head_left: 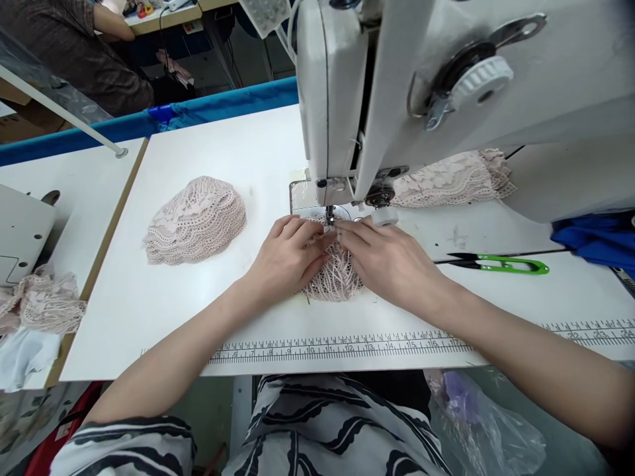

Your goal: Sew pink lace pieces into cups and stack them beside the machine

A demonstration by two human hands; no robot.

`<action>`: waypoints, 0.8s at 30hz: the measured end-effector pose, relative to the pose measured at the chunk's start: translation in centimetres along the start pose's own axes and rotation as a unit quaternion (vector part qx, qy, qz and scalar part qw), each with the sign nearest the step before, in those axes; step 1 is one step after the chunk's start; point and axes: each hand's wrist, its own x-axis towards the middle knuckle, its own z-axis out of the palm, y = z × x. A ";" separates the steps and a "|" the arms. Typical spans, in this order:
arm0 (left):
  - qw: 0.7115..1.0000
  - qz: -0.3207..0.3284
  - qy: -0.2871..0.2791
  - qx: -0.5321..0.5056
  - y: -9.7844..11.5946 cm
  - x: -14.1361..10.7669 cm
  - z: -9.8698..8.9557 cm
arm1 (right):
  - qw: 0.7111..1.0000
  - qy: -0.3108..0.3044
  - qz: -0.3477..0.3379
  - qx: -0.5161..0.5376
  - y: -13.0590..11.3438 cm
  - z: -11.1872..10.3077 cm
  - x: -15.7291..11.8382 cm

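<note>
Lace [340, 281] lay on the white table [124, 311] in front of you, gathered between your two hands, its far edge at the presser foot [330, 215] of the sewing machine [337, 99]. Your left hand [292, 254] touched it from the left, the fingers bent and close together, the thumb reaching inward over the lace. Your right hand [391, 258] lay over its right side, fingers only slightly bent and pointing in toward the presser foot, with little space between them. Whether either hand pinched the lace or only pressed it flat, I could not tell, since the fingertips were bunched and partly hidden there.

Well to the left of your left hand sat a neat stack of scalloped lace [196, 221]. More folded lace [451, 178] lay beyond your right hand, partly hidden by the machine. Green-handled snips [516, 265] rested to the right of your right hand, black blades toward you, and blue cloth [595, 238] was heaped beyond them near the right edge. A printed ruler scale [347, 347] ran along the table's near edge, passing under your right forearm.

On the far left, loose lace pieces [49, 301] and a pale cloth [30, 354] lay beside a second machine [22, 235]. Another person [74, 59] in a dark top was past the blue fabric border [223, 102], and a clear plastic bag [486, 423] hung below the table at your right.
</note>
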 end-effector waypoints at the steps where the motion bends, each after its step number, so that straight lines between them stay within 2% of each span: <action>1: 1.000 0.000 -0.001 0.003 0.2 -0.1 0.0 | 1.000 -0.007 0.005 -0.008 0.2 0.0 0.0; 11: 0.999 -0.011 -0.016 0.029 0.8 -0.5 -0.1 | 0.998 -0.008 0.017 -0.051 0.7 0.1 0.4; 18: 0.998 -0.006 -0.029 0.047 1.0 -0.3 -0.3 | 0.997 -0.051 0.028 -0.047 0.6 -0.3 0.5; 24: 0.998 -0.001 -0.020 0.065 1.0 -0.4 -0.2 | 0.997 -0.047 0.027 -0.054 0.6 -0.1 0.5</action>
